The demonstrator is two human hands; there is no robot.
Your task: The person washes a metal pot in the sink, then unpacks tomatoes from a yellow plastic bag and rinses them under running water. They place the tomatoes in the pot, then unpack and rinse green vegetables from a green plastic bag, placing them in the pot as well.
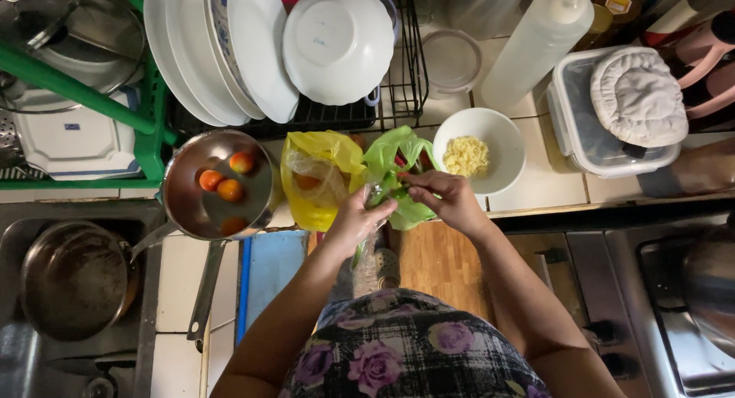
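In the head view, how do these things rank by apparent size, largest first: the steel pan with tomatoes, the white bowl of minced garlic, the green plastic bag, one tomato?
1. Steel pan.
2. White bowl and green plastic bag: they look similar; the bag is crumpled and partly hidden by both hands, so I do not rank them.
3. Tomato, clearly smallest.

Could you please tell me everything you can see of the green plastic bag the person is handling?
The green plastic bag is thin, crinkled, slightly see-through film, bunched open on the counter beside a yellow plastic bag and in front of a white bowl. Both hands work at its mouth: the left hand grips its near edge, the right hand pinches something small at the opening. Reddish items show faintly inside. Its lower part overlaps the wooden cutting board.
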